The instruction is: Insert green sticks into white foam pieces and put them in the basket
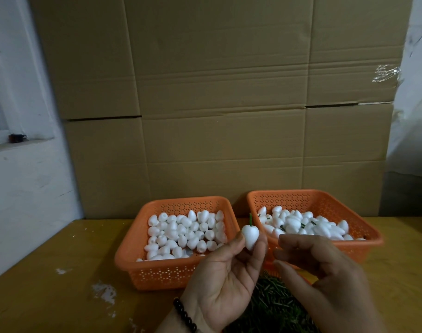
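Observation:
My left hand (225,282) pinches a white egg-shaped foam piece (250,236) between thumb and fingertips; a green stick (250,218) stands up out of its top. My right hand (325,280) hovers just to the right of it, fingers loosely curled and holding nothing. The left orange basket (133,263) holds several plain foam pieces. In the right orange basket (371,239) lie several foam pieces with green sticks in them. A heap of loose green sticks (275,306) sits on the table under my hands.
The yellow-brown table (49,284) carries white foam crumbs at the left front. A wall of large cardboard boxes (217,104) rises right behind the baskets. A white wall with a ledge is at the left.

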